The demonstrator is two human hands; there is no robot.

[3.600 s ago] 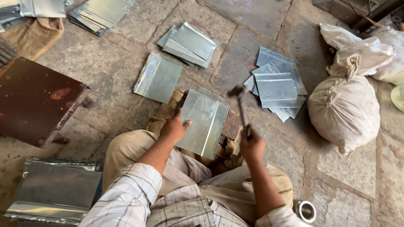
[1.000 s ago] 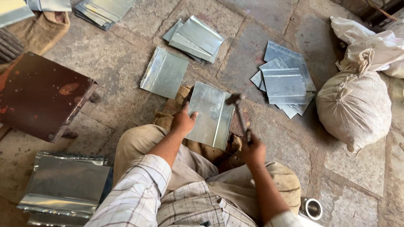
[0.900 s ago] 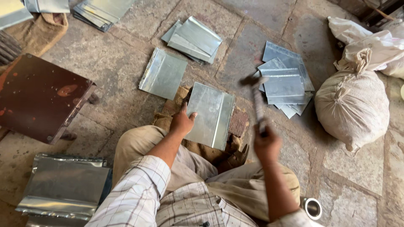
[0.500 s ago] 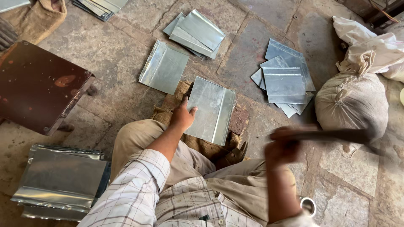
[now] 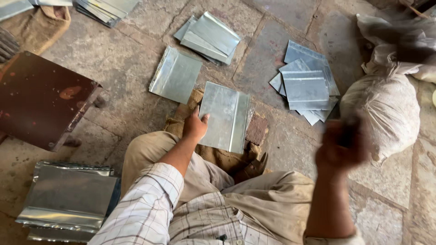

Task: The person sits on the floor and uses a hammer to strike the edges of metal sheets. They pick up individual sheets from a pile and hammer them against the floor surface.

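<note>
A rectangular galvanized metal sheet [image 5: 225, 115] with a folded seam near its right edge lies on a burlap-covered block [image 5: 257, 129] in front of my knees. My left hand [image 5: 195, 127] grips the sheet's left edge, thumb on top, and holds it down. My right hand [image 5: 340, 147] is raised to the right of the sheet and is heavily blurred. It is closed around the dark handle of a hammer [image 5: 349, 130]. The hammer's head is lost in the motion blur.
Stacks of similar sheets lie ahead [image 5: 211, 36], to the right [image 5: 306, 86], at the lower left [image 5: 68, 199] and the top left [image 5: 106, 7]. A single sheet [image 5: 175, 79] lies nearby. A rusty brown plate [image 5: 41, 104] sits left, a tied white sack [image 5: 381, 109] right.
My right hand has swung the hammer up from the sheet's right side and out to the right. My left hand has stayed on the sheet.
</note>
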